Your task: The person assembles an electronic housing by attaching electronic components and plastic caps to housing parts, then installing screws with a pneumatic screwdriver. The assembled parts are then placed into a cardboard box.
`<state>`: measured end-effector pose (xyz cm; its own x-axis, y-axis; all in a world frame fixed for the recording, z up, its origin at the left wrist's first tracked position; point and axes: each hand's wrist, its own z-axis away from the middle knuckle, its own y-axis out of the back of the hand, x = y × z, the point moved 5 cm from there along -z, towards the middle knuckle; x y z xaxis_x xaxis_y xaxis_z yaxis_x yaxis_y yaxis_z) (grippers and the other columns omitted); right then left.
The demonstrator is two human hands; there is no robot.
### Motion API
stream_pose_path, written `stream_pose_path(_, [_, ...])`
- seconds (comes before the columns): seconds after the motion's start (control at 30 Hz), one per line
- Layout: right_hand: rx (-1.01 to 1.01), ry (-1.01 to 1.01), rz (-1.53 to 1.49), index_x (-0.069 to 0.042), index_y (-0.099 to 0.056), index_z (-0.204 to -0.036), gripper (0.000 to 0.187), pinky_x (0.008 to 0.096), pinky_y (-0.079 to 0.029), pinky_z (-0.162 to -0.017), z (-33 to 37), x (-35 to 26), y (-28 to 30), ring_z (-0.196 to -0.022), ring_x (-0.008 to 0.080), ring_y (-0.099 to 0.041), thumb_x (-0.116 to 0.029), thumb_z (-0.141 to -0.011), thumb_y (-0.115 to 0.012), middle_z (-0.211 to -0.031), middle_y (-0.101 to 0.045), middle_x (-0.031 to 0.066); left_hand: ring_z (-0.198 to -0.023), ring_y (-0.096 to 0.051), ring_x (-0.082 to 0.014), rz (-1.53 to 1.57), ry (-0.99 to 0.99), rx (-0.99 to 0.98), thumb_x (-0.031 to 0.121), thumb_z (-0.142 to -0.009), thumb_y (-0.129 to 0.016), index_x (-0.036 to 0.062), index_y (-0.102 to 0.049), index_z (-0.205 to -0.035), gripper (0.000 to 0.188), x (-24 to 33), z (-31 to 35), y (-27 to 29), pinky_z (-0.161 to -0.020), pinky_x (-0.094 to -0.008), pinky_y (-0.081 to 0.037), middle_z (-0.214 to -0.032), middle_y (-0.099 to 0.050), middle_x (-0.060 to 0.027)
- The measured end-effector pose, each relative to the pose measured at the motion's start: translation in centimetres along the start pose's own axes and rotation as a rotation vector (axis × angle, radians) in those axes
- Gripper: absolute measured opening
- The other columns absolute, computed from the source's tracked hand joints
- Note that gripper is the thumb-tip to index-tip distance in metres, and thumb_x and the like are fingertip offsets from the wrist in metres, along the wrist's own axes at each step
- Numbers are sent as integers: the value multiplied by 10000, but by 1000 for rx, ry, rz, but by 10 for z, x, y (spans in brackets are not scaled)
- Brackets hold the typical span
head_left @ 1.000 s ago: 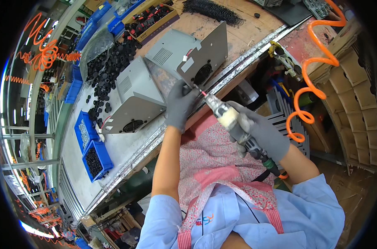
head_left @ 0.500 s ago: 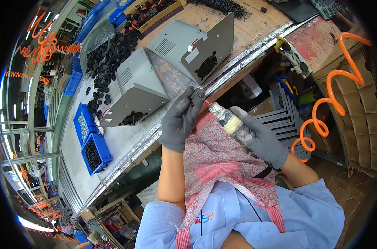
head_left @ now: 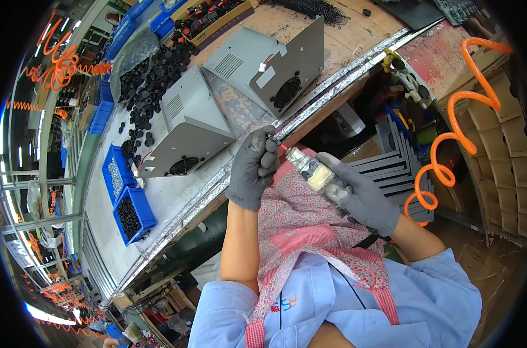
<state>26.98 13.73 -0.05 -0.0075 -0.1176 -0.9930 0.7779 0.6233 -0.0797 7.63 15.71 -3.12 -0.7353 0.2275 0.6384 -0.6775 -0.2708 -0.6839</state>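
In grey work gloves, my right hand is wrapped round a power screwdriver covered in tape, its red-tipped bit slanting up and left. My left hand is closed just off the table edge, thumb and fingers pinched round a small dark piece, mostly hidden by the glove. The bit end points at these fingertips; whether it touches the piece I cannot tell. Beyond my hands, two bent grey metal housings stand on the table, each with a round black fan and a short wire with a white plug.
Two blue bins of small screws sit at the left of the table. Black round caps are heaped behind them. An orange coiled hose hangs at the right. Grey metal strips are stacked below the table, beside a cardboard divider.
My right hand and the screwdriver have shifted slightly left. The left hand has turned, its fingers curling more tightly round the small piece. The hose has swung a little left.
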Motion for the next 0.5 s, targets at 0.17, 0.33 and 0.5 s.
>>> stream_pose_path(0.17, [-45, -147, -100, -14, -295, -1344, 541, 227, -399, -823, 1, -3, -3, -960, 93, -478, -218, -890, -507, -1147, -482, 89, -385, -341, -45, 54, 22, -41, 322, -833, -586, 33, -524, -902, 303, -2, -4, 0, -332, -158, -239, -603, -513, 2])
stream_pose_path(0.33, [-82, -289, -120, -12, -290, -1347, 539, 231, -391, -846, 3, -1, -2, -987, 101, -479, -205, -889, -500, -1181, -465, 92, -367, -324, -49, 25, 20, -25, 373, -826, -586, 56, -533, -861, 324, -3, -7, 1, -329, -164, -220, -563, -492, 11])
stream_pose_path(0.5, [-45, -134, -175, -24, -287, -1352, 536, 241, -371, -899, 2, -1, -1, -1053, 118, -473, -189, -886, -493, -1215, -465, 100, -371, -313, -37, -339, -82, 117, 400, -824, -588, 51, -536, -851, 354, 5, -3, -4, -334, -172, -216, -552, -465, 16])
